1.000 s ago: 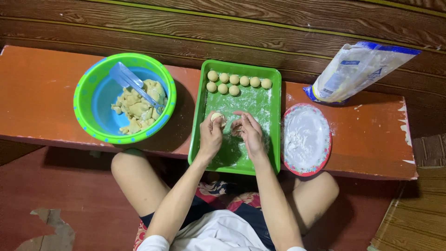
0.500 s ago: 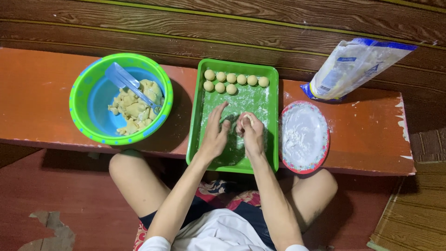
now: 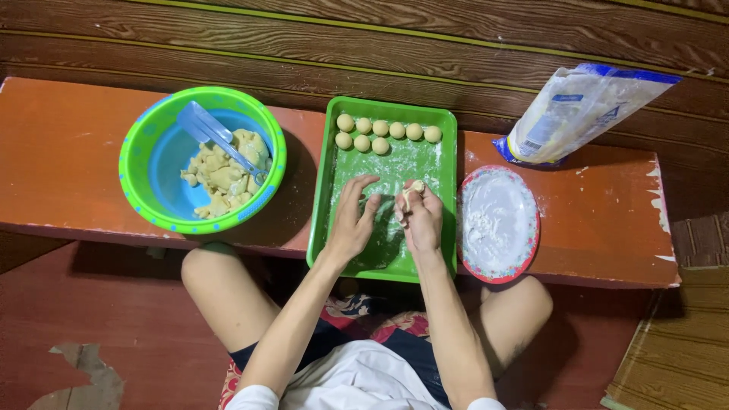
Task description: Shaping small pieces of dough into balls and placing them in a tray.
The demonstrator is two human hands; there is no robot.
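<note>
In the middle of the frame the right hand (image 3: 420, 220) pinches a small dough piece (image 3: 414, 187) in its fingertips, held just above the green tray (image 3: 448, 190). The left hand (image 3: 351, 222) lies beside it, fingers loosely spread and curled down onto the floured tray floor, holding nothing that shows. Eight dough balls (image 3: 387, 134) sit in two rows along the tray's top edge, well apart from both hands.

To the left on the table (image 3: 68, 152) stands a green and blue bowl (image 3: 152, 152) with torn dough lumps and a pale scraper (image 3: 209, 133) leaning in it. Just right of the tray is a red-rimmed plate (image 3: 531, 235) of flour, and at the upper right a flour bag (image 3: 585, 114) lies on its side.

The dough piece looks soft; a harder squeeze could flatten or smear it across the fingers, and it seems likely to stick if they are short of flour. The tray's lower edge overhangs the table front, so weight from the left hand there might tip it and roll the balls. The right wrist is close to the plate, and a sideways nudge could spill flour.
</note>
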